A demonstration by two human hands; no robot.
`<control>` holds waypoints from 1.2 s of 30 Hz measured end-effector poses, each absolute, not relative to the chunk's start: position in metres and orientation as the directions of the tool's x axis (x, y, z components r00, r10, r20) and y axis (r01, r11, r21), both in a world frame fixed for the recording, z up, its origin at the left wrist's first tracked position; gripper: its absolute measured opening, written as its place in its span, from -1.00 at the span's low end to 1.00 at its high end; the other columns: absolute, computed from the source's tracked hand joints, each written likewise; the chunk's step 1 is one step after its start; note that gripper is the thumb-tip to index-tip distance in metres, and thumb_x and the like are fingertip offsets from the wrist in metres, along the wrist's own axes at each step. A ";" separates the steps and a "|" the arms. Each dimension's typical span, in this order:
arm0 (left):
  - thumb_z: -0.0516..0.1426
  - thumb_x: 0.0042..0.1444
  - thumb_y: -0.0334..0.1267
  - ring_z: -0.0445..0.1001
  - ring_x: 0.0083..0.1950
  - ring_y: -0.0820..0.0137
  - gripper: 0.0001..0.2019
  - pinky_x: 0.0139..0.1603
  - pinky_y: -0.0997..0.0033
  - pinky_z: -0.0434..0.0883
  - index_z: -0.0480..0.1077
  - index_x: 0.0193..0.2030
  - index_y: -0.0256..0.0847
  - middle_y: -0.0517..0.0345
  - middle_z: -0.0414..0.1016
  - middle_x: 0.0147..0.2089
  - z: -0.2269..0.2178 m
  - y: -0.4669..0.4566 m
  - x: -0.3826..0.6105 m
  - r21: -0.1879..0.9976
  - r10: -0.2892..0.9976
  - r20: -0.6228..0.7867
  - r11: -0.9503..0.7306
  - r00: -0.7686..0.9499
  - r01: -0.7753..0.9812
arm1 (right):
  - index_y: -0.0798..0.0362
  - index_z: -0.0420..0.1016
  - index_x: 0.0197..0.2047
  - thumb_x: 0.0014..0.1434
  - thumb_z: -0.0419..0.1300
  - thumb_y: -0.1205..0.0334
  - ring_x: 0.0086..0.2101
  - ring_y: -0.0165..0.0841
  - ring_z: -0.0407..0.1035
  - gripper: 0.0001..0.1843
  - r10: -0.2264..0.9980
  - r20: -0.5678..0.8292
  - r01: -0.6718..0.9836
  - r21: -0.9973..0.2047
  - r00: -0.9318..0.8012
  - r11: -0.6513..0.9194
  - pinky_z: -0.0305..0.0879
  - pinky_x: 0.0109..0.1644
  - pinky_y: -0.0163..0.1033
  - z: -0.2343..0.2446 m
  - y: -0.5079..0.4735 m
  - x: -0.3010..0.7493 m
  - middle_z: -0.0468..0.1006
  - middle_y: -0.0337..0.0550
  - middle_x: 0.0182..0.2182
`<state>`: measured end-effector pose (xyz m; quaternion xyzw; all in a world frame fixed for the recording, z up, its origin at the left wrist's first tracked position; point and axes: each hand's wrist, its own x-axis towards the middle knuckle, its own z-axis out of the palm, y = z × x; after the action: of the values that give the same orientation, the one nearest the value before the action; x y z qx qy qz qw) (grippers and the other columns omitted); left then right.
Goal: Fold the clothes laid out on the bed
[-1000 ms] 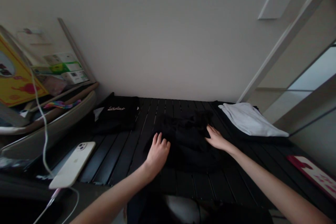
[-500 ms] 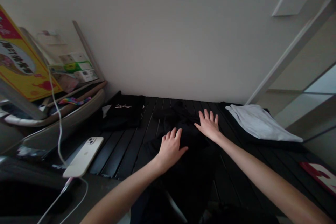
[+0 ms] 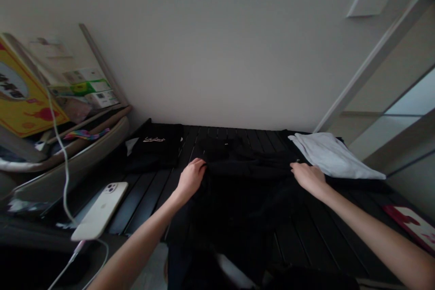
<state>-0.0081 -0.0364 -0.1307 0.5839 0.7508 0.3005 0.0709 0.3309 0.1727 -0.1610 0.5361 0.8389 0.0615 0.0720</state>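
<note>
A black garment [image 3: 244, 190] is spread across the middle of the black slatted table [image 3: 142, 204]; its exact kind is hard to make out in the dark. My left hand [image 3: 190, 176] is closed on its left edge. On the right, my right hand [image 3: 307, 176] pinches the opposite edge, so the cloth stretches between both hands. To the left lies a folded black garment [image 3: 154, 147] with white script lettering. Beyond my right hand, folded white cloth [image 3: 335, 156] rests on darker cloth.
A white phone [image 3: 100, 212] with a cable lies at the table's left edge. Left of it stands a rack [image 3: 98, 140] holding boxes and a yellow package [image 3: 25, 95]. A red and white item [image 3: 411, 224] lies far right. The wall [image 3: 224, 54] rises behind the table.
Both hands were open over the bunched black garment; now they have moved apart and gripped its edges. The cloth is spread wider. The view has shifted slightly.
</note>
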 end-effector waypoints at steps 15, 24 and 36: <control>-0.02 0.19 -0.36 0.51 -0.05 0.32 -0.76 -0.01 0.39 0.38 0.41 -0.07 -0.23 0.00 0.55 -0.10 -0.117 0.006 0.014 0.612 0.940 0.164 0.140 -0.298 0.779 | 0.09 0.19 0.27 0.19 0.07 0.03 0.20 0.03 0.13 -0.39 0.772 0.029 0.772 0.001 -0.636 0.636 0.04 0.18 0.09 -0.154 0.184 0.280 0.27 0.16 0.22; 0.18 0.08 0.07 0.32 0.14 -0.19 -0.43 0.00 -0.16 0.30 0.34 0.06 -0.39 -0.48 0.36 0.10 -0.151 0.080 0.067 0.118 0.833 -0.032 0.552 -0.553 0.825 | 0.02 0.37 -0.02 0.32 -0.05 0.22 -0.15 -0.19 0.47 -0.75 0.803 0.105 0.776 -0.213 -0.586 0.594 0.26 -0.15 -0.22 -0.158 0.204 0.232 0.56 0.00 -0.14; -0.13 0.33 -0.23 0.47 -0.18 0.32 -0.74 -0.18 0.38 0.33 0.34 -0.21 -0.18 0.00 0.46 -0.16 -0.121 0.079 -0.026 0.469 0.722 0.294 0.461 -0.626 0.753 | 0.16 0.30 0.04 0.34 -0.14 0.30 -0.27 -0.16 0.44 -0.69 0.878 0.385 0.956 0.055 -0.285 0.287 0.22 -0.26 -0.17 -0.123 0.288 0.279 0.49 0.15 -0.18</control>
<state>-0.0264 0.0789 -0.1213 0.4317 0.8543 0.2882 -0.0267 0.2794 0.2876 -0.1235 0.5807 0.7896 0.1388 -0.1416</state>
